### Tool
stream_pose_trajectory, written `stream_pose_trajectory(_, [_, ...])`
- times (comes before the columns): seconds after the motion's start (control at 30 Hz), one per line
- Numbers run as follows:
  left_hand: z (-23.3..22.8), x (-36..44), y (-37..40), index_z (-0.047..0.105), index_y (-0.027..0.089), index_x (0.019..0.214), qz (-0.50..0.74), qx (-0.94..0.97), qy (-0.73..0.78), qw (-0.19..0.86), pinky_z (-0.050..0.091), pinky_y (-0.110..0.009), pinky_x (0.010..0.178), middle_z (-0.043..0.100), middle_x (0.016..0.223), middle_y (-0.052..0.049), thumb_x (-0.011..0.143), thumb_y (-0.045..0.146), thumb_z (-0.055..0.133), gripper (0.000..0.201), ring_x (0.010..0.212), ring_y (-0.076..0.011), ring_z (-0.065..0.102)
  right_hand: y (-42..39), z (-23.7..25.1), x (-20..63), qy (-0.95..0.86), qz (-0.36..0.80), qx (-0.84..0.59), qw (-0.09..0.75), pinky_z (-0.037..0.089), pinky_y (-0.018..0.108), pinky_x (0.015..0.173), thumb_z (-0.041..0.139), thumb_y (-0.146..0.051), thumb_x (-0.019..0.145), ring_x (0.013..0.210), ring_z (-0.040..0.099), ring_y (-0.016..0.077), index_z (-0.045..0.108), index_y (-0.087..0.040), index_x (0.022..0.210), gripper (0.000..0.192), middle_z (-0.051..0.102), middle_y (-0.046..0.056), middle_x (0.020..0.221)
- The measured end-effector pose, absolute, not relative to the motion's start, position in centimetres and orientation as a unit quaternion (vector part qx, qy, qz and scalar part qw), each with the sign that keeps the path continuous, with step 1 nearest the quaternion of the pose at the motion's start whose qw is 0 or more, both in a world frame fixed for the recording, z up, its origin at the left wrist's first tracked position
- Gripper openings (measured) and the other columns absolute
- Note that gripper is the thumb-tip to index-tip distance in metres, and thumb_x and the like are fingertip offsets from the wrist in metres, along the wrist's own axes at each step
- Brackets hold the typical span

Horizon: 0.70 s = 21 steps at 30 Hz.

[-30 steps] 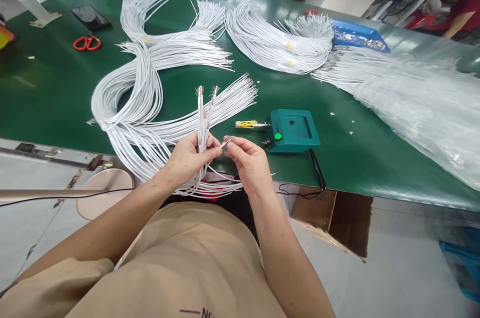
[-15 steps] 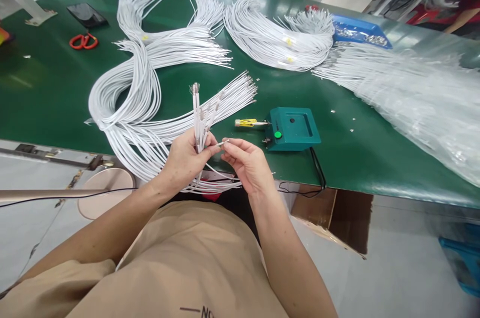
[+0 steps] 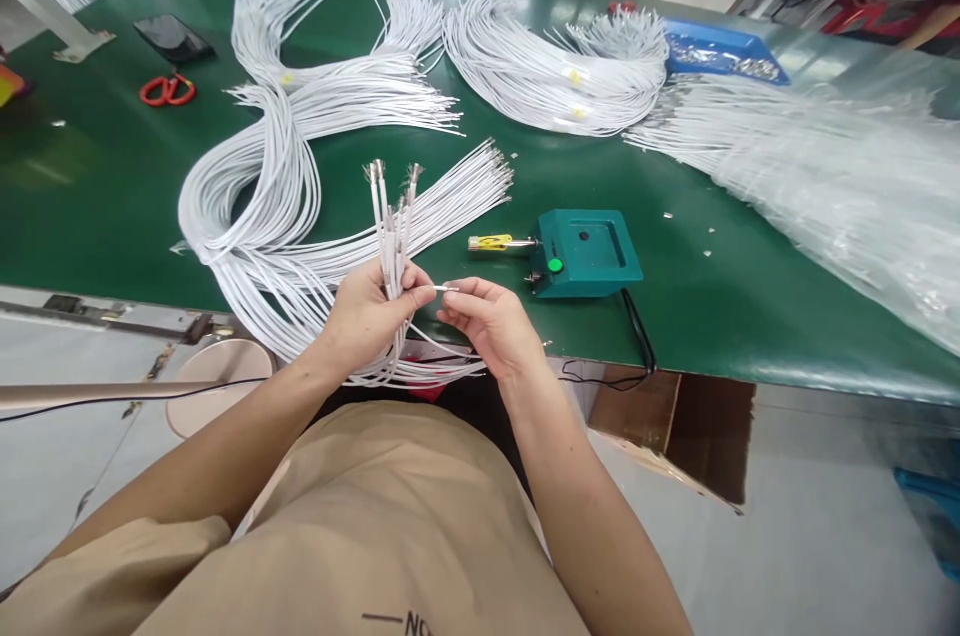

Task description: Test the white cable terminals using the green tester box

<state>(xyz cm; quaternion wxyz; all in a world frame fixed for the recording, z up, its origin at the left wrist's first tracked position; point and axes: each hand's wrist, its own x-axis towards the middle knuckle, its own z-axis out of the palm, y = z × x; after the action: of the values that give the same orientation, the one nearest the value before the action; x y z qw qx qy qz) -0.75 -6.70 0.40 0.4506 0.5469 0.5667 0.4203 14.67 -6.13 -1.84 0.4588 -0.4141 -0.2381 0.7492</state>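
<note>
**Wire ends being sorted one by one at the bench edge**

Nearest the camera: person in a tan shirt, both forearms reaching fwd over the table edge. Left hand (image 3: 367, 311) is closed in a fist round a small upright bunch of thin white wires w/ metal tips (image 3: 390, 236); the tips fan out above the knuckles, the tails drop below the hand to the loose white wire loops (image 3: 255, 246) lying on the green table mat (image 3: 112, 196). Right hand (image 3: 487, 321) pinches a single short metal-tipped wire end (image 3: 447, 288) betw. thumb and forefinger, held level, its tip pointing at the left thumb and just beside the bunch; can't tell if it touches.

Judgement: the step in hand looks like adding or drawing one wire at the held bunch, i.e. sorting ends. Next move calls for keeping the left grip firm so the bunch doesn't splay, and a fine, steady pinch on the right.

Just beyond the right hand: teal box-shaped device w/ green button (image 3: 585, 251), a black cable leaving it over the table edge, and a yellow-handled tool (image 3: 491, 242) lying at its left side. Further back: more white wire bundles (image 3: 555, 76), some w/ yellow ties. Right: a heap in clear plastic wrap (image 3: 840, 176). Far: blue tray of small metal parts (image 3: 720, 51), red-handled scissors (image 3: 166, 89), a dark phone (image 3: 171, 36). Other people at the far edge, only partly in view.
</note>
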Motion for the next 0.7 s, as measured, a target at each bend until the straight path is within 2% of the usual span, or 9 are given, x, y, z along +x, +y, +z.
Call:
stream_pose_trajectory(0.1, [0.0, -0.8, -6.5, 0.043, 0.019, 0.068, 0.416, 0.504, 0.531, 0.539, 0.039, -0.024, 0.059, 0.059, 0.067, 0.003, 0.071, 0.024, 0.07, 0.027, 0.06, -0.0097, 0.052, -6.2, -2.0, 14.7, -0.271, 0.738, -0.395, 0.475, 0.051, 0.026, 0.071, 0.081, -0.021, 0.055, 0.062, 0.062, 0.0096, 0.069, -0.016, 0.07, 0.02, 0.068, -0.001, 0.068])
stream_pose_trajectory(0.33, [-0.3, -0.5, -6.9, 0.042, 0.018, 0.07, 0.42, 0.423, 0.472, 0.65, 0.038, -0.021, 0.056, 0.059, 0.064, 0.004, 0.072, 0.026, 0.071, 0.031, 0.059, -0.0093, 0.057, -5.7, -1.4, 15.2, -0.278, 0.768, -0.373, 0.439, 0.049, 0.026, 0.068, 0.077, -0.021, 0.059, 0.061, 0.061, 0.011, 0.067, -0.016, 0.069, 0.015, 0.067, -0.001, 0.064])
stream_pose_trajectory(0.5, [-0.1, -0.3, -7.0, 0.041, 0.019, 0.069, 0.426, 0.445, 0.481, 0.624, 0.044, -0.025, 0.063, 0.059, 0.067, 0.003, 0.073, 0.028, 0.071, 0.031, 0.065, -0.0114, 0.061, -5.5, -0.7, 15.6, -0.328, 0.738, -0.387, 0.445, 0.048, 0.026, 0.071, 0.071, -0.025, 0.069, 0.065, 0.057, 0.0085, 0.071, -0.019, 0.09, 0.023, 0.066, -0.002, 0.075])
stream_pose_trajectory(0.7, [0.1, -0.2, -6.9, 0.049, 0.018, 0.077, 0.42, 0.499, 0.52, 0.552, 0.048, -0.027, 0.066, 0.059, 0.068, 0.002, 0.074, 0.03, 0.07, 0.024, 0.065, -0.0127, 0.061, -5.7, -0.4, 15.3, -0.352, 0.705, -0.43, 0.441, 0.048, 0.029, 0.075, 0.076, -0.029, 0.063, 0.068, 0.06, 0.0112, 0.072, -0.016, 0.074, 0.018, 0.068, 0.001, 0.073])
